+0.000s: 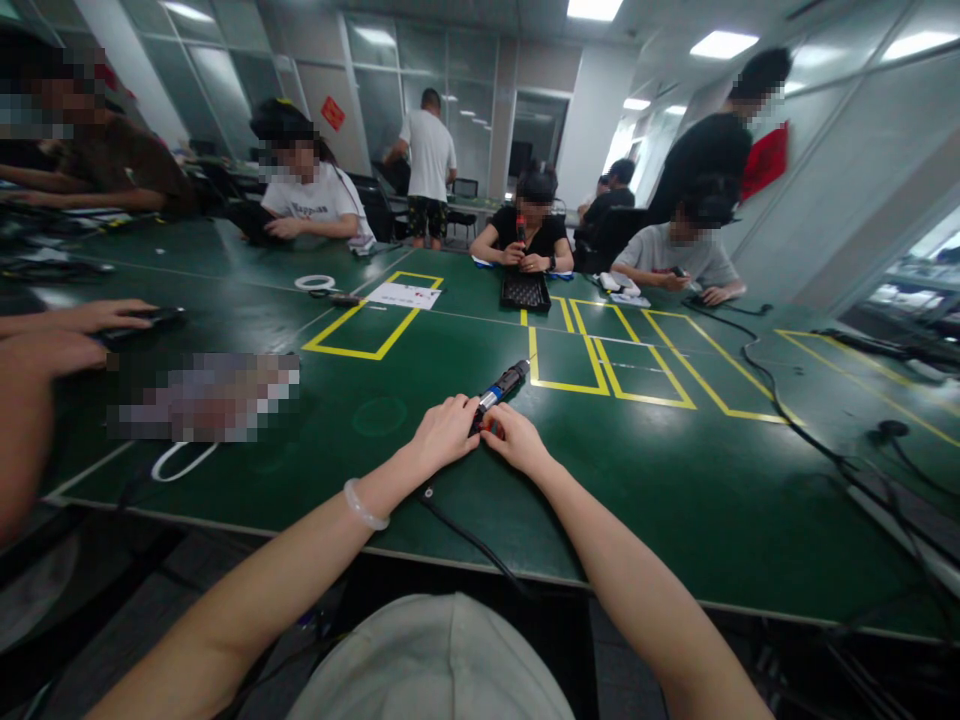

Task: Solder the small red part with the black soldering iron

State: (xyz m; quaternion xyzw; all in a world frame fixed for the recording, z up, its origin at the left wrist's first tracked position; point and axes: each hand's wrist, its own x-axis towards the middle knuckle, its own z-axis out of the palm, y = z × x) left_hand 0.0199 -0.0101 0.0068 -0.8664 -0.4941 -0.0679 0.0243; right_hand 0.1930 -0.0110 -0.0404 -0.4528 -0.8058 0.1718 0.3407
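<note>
Both of my hands meet on a dark, pen-shaped tool (pixel 504 384) that lies on the green table (pixel 675 480). My left hand (pixel 445 433) has its fingers curled round the tool's near end. My right hand (pixel 514 438) pinches the same end, where a small red part shows between the fingers. The tool's tip points away from me towards the yellow tape boxes (pixel 600 365). A black cable (pixel 465 535) runs from under my left wrist off the table's near edge. A pale bangle (pixel 365 506) sits on my left wrist.
Several people sit around the table; one at my left rests hands (pixel 75 330) on it. A black tray (pixel 525 291), a white paper (pixel 405 294), a white ring (pixel 315 283) and black cables (pixel 810 430) lie on the table. Two people stand further back.
</note>
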